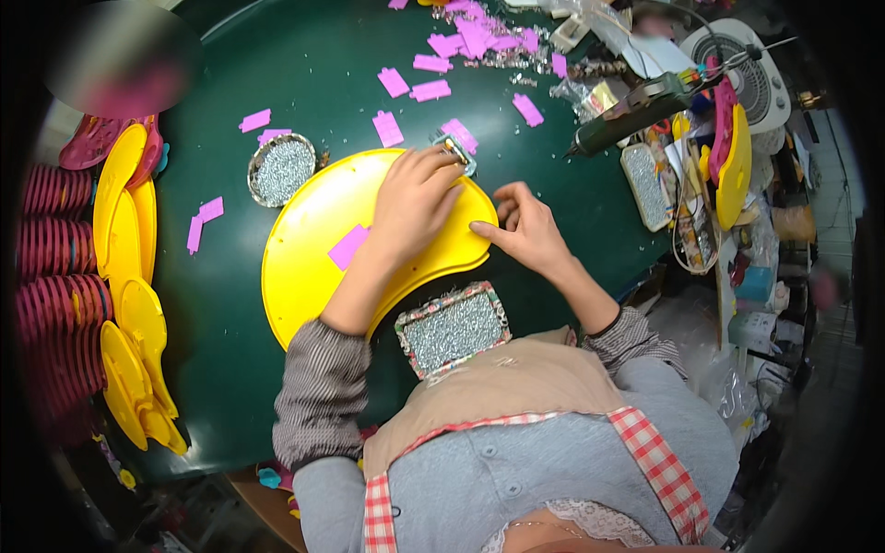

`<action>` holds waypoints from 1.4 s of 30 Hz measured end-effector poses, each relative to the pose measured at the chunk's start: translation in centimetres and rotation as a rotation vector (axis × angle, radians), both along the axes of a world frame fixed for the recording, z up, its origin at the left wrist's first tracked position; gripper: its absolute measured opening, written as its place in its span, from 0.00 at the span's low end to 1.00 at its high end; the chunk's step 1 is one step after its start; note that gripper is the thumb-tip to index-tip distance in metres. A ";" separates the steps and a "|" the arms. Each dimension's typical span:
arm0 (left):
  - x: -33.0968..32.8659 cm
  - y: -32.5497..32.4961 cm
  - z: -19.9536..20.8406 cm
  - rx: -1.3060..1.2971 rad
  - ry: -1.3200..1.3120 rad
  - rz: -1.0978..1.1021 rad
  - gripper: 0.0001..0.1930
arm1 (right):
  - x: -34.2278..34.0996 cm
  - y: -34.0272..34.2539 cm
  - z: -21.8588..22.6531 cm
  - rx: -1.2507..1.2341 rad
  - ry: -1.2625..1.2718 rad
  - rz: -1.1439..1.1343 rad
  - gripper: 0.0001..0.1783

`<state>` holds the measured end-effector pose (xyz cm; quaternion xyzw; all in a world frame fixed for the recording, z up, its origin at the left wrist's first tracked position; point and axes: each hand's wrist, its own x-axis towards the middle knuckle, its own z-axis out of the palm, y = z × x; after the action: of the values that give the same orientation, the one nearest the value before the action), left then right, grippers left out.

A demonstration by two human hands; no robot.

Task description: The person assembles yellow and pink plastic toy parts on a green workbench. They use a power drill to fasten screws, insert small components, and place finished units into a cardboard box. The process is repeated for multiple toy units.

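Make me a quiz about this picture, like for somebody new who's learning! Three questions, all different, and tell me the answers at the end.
1. Pick one: the tray filled with tiny silvery bits nearest the tan cloth apron is
A) round
B) rectangular
C) star-shaped

2. True or false: the person's left hand is over the glossy, curved yellow panel.

3. Fill in the colour: the small, thin, flat piece lying near the middle of that panel is ____.

Key: 1. B; 2. True; 3. purple.
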<state>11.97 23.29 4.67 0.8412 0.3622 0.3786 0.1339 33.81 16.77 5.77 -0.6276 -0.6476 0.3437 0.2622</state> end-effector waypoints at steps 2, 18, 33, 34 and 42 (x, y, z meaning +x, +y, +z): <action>3.1 1.4 -0.3 -0.017 0.170 -0.094 0.15 | 1.3 -0.6 -2.8 -0.265 0.087 0.117 0.31; 7.3 1.2 -0.8 -0.078 0.318 -0.142 0.17 | 2.4 -2.9 -3.4 -0.620 0.671 0.050 0.19; -2.4 -18.2 1.0 -0.209 0.344 -0.068 0.08 | 13.5 7.0 3.0 0.469 0.189 0.033 0.31; -2.1 -18.4 1.1 -0.217 0.286 -0.039 0.07 | 12.4 6.0 3.4 0.550 0.303 0.063 0.34; -1.5 -19.1 0.7 -0.452 -0.113 0.032 0.12 | 0.5 1.5 7.1 0.315 1.133 0.531 0.31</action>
<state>10.45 4.20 5.35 0.7615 0.4430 0.3363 0.3328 34.32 18.23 12.90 -0.1214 -0.5845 0.5759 0.5585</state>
